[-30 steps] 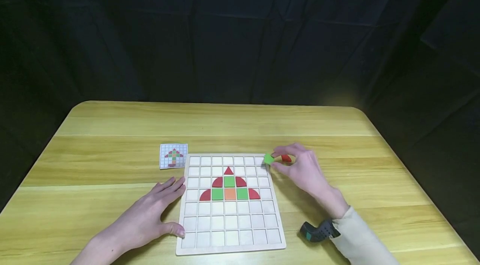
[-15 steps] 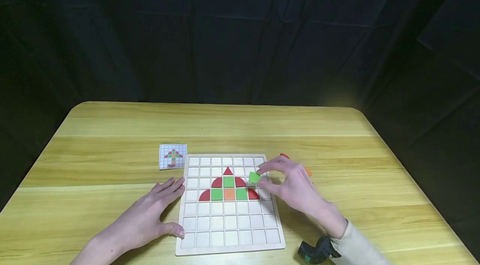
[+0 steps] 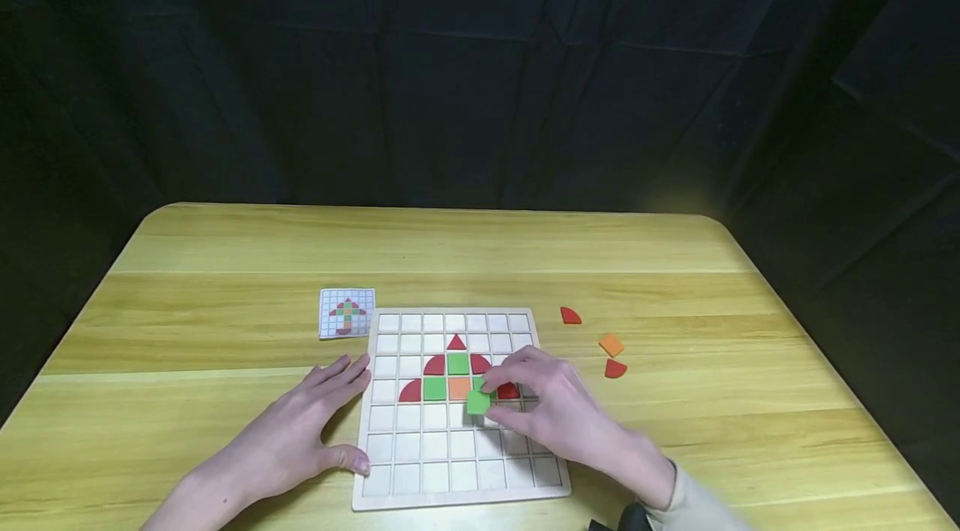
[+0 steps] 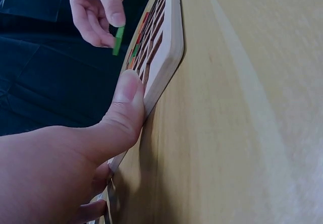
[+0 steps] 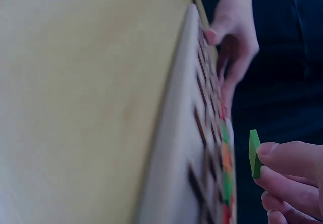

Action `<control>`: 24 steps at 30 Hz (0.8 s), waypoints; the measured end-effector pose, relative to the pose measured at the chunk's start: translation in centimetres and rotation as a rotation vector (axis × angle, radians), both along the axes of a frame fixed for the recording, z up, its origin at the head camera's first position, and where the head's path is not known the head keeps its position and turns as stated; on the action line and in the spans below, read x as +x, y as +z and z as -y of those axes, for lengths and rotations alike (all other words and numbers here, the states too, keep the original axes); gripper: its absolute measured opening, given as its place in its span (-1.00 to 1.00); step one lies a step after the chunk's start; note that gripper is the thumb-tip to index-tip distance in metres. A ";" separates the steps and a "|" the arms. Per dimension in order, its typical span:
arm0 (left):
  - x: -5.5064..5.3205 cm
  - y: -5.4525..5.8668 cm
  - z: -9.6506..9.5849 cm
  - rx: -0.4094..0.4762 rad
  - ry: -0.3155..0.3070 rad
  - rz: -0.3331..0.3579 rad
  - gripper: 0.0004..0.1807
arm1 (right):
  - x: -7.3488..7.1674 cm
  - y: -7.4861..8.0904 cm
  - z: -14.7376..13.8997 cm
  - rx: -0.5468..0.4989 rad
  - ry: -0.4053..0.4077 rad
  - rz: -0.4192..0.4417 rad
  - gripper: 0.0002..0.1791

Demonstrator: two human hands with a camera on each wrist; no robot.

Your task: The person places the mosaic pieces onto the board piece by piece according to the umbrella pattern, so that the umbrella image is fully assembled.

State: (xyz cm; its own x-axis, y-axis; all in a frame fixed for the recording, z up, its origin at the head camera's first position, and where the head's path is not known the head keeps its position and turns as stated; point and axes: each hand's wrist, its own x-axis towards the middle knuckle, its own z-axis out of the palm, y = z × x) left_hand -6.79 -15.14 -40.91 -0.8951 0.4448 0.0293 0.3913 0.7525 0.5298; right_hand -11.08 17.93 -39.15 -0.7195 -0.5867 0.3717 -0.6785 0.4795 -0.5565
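Observation:
My right hand (image 3: 551, 406) pinches a green square tile (image 3: 477, 403) between thumb and fingertips, above the middle of the white grid board (image 3: 416, 477). In the right wrist view, the green tile (image 5: 254, 154) stands on edge, clear of the board. My left hand (image 3: 292, 423) lies spread along the board's left side, its thumb (image 4: 128, 90) on the rim and fingertips touching the edge farther up. Laid in the grid are a red triangle (image 3: 456, 343), several red quarter-circle tiles (image 3: 410, 391), green squares (image 3: 434, 388) and an orange square (image 3: 459, 388). My right fingers partly cover the pattern's right side.
A small printed pattern card (image 3: 347, 313) lies beyond the board's upper left corner. Right of the board, a red quarter-circle piece (image 3: 570, 316), a loose orange square (image 3: 611, 344) and another red quarter-circle piece (image 3: 616, 368) lie on the wooden table (image 3: 697, 298).
My right hand has carried the green tile left and toward me, from the board's upper right corner to over its middle. The loose pieces at right are uncovered. My left hand stays put.

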 end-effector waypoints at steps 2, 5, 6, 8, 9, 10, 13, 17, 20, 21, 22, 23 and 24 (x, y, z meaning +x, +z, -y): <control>0.0 0.0 0.0 0.000 -0.002 -0.002 0.16 | 0.2 -0.4 0.2 0.006 0.024 0.013 -0.72; 0.0 -0.1 0.0 -0.001 -0.004 -0.008 0.15 | 0.3 -0.9 0.6 0.014 0.057 0.005 -0.73; 0.0 -0.1 0.0 -0.002 -0.005 -0.010 0.15 | 0.3 -1.0 0.7 0.018 0.065 -0.006 -0.74; -0.1 -0.1 0.0 -0.003 -0.007 -0.013 0.15 | 0.4 -1.3 0.9 0.026 0.075 -0.033 -0.74; -0.1 -0.1 0.0 -0.003 -0.007 -0.014 0.15 | 0.3 -1.4 1.0 0.031 0.077 -0.047 -0.74; -0.1 -0.1 0.0 -0.002 -0.008 -0.013 0.15 | 0.3 -1.5 1.0 0.033 0.077 -0.060 -0.74; -0.1 -0.1 0.0 -0.001 -0.009 -0.013 0.15 | 0.3 -1.8 1.2 0.028 0.080 -0.099 -0.73; -0.1 -0.1 0.0 0.000 -0.008 -0.010 0.15 | 0.2 -2.1 1.3 0.021 0.105 -0.172 -0.72; -0.1 -0.1 0.0 0.000 -0.005 -0.009 0.15 | 0.1 -2.3 1.4 0.020 0.116 -0.217 -0.70; -0.1 -0.1 0.0 -0.001 -0.005 -0.010 0.15 | 0.1 -2.3 1.5 0.019 0.117 -0.227 -0.70; -0.1 -0.1 0.0 -0.001 -0.005 -0.011 0.15 | 0.1 -2.4 1.5 0.020 0.116 -0.232 -0.70; -0.1 -0.1 0.0 -0.001 -0.005 -0.012 0.15 | 0.1 -2.4 1.5 0.019 0.112 -0.233 -0.70; -0.1 -0.1 0.0 -0.001 -0.005 -0.013 0.15 | 0.1 -2.5 1.5 0.017 0.108 -0.232 -0.70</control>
